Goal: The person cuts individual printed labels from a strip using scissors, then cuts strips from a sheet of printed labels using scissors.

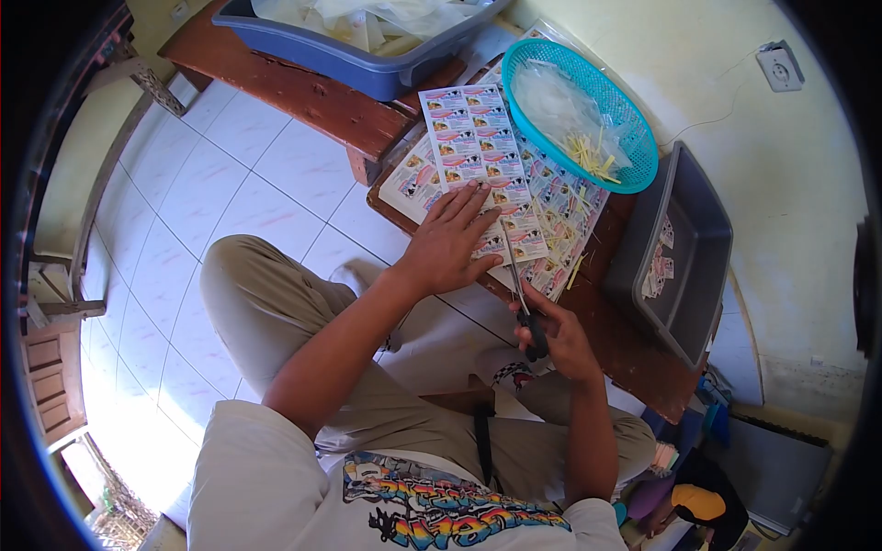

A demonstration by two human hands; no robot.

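Observation:
My left hand lies flat with its fingers stretched out on a sheet of printed labels. In my right hand is a pair of scissors with black handles. Its blades point away from me over the lower part of the sheet, close to the left fingertips. Whether the blades are cutting into the paper I cannot tell. More printed sheets lie underneath, spread over a low brown wooden table. Thin yellow paper strips are scattered near the sheet's right side.
A turquoise basket at the back right holds clear plastic bags and yellow strips. Right of it, a grey tub contains several cut labels. A blue-grey tub of plastic bags sits on a wooden bench behind.

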